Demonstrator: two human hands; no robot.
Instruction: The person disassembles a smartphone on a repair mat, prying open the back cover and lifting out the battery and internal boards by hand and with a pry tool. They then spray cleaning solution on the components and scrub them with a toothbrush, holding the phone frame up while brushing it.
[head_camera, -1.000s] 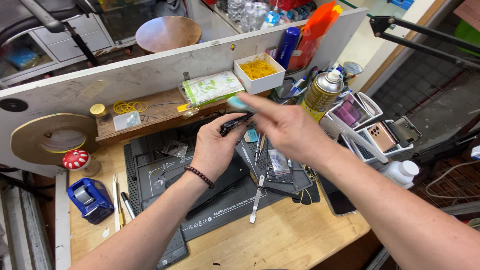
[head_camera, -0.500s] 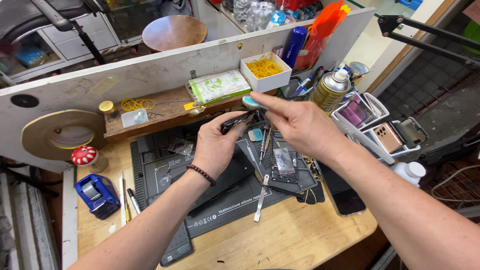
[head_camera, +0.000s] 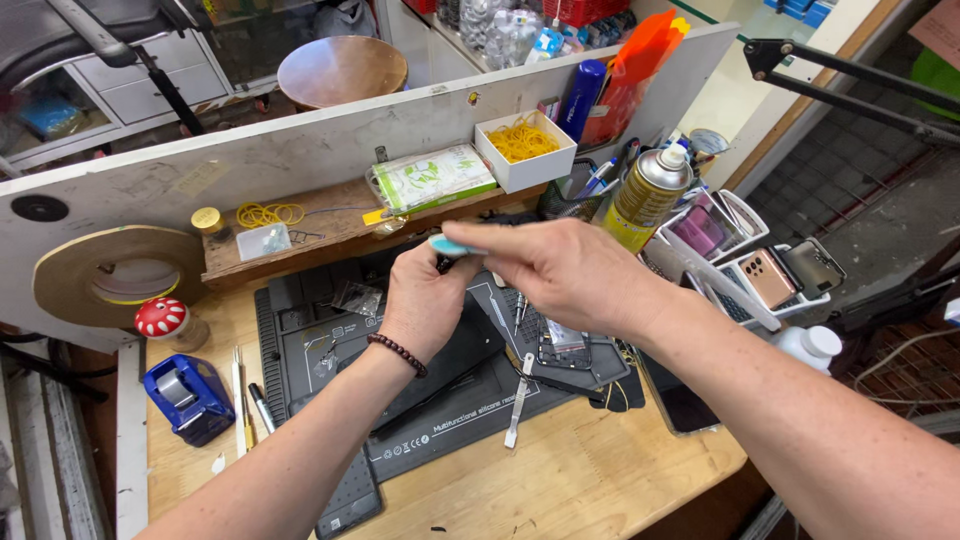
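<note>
Both hands meet above the mat (head_camera: 300, 330), working a small teal-tipped tool (head_camera: 452, 245).

Right hand (head_camera: 570, 275): fingers pinched narrow on the tool, thumb and forefinger closed at its teal end. Left hand (head_camera: 425, 300): curled nearly shut just below, touching the right fingertips; what it grips is hidden behind its fingers. The tool sits over the mat's rear edge; its visible part lies roughly level, long axis left to right, teal end pointing left. Its full length cannot be told. Tweezers (head_camera: 518, 400) lie on the mat's front part, long axis near to far. A spray can (head_camera: 648, 195) stands right of the mat; a tape dispenser (head_camera: 187, 395) sits on the surface to its left.
</note>
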